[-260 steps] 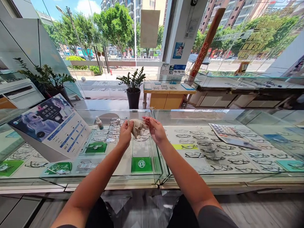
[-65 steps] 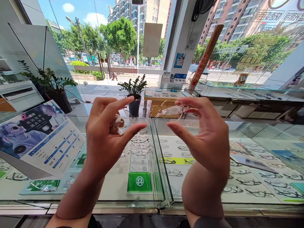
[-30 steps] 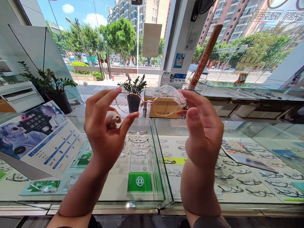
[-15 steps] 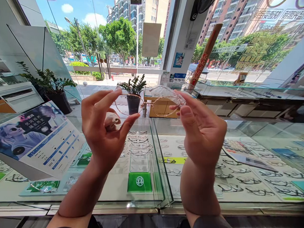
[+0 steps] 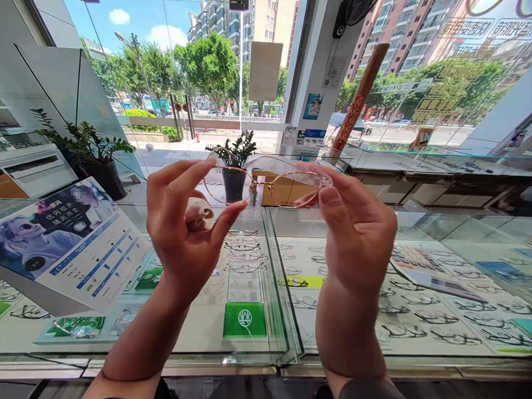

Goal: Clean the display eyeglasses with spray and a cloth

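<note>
A pair of thin gold-rimmed eyeglasses (image 5: 269, 186) is held up over the glass counter, its lenses facing me. My left hand (image 5: 183, 220) grips the left rim, index finger at the top and thumb near the bottom. Behind that thumb a pale, rounded thing with dark openings (image 5: 199, 213) shows; I cannot tell whether the hand holds it. My right hand (image 5: 356, 219) pinches the right end of the eyeglasses between thumb and fingers. A clear, shiny, film-like piece (image 5: 306, 177) shows around those fingers, behind the right lens; its kind is unclear.
Below, the glass display counter (image 5: 271, 345) holds rows of eyeglasses and a green card (image 5: 244, 319). A printed sign (image 5: 82, 246) stands at the left, a calculator (image 5: 419, 258) lies at the right. Beyond are a potted plant (image 5: 234, 183) and wooden-sided counters.
The eyeglasses and both hands have shifted slightly right and down. The clear film by my right fingers has changed shape and appears more spread out. Both hands keep their hold.
</note>
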A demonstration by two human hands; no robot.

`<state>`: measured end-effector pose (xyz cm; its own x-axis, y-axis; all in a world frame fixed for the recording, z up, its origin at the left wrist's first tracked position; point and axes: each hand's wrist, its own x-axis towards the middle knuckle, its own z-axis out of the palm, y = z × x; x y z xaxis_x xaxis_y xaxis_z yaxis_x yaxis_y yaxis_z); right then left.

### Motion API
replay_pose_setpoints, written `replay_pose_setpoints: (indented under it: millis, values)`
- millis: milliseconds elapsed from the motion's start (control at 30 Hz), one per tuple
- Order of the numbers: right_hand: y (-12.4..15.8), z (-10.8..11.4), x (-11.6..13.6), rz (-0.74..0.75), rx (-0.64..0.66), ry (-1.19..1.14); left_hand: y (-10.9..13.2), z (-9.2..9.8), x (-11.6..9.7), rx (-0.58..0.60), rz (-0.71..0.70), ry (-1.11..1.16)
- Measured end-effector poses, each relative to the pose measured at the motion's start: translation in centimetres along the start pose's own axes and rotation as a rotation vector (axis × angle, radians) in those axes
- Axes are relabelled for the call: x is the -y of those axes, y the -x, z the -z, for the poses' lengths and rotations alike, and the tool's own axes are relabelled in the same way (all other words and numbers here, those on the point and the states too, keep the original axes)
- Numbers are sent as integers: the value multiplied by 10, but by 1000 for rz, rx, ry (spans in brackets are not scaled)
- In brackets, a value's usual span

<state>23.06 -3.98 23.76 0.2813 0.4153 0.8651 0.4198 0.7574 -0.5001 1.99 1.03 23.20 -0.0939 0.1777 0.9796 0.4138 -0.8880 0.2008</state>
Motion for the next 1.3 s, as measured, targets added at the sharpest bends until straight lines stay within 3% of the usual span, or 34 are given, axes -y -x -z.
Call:
replay_pose_setpoints:
  millis: [367, 767, 1100, 1300]
  values:
    - [0, 5, -2, -79, 114, -151, 1, 0, -1, 29, 6, 2]
    - [-4, -1, 1, -83, 24, -257, 5, -3, -3, 87, 114, 32]
    - [-3, -1, 1, -164, 44, -294, 9, -10, -3, 41, 125, 30]
    - [-4, -2, 1, -114, 69, -263, 8, -11, -6, 21, 189, 68]
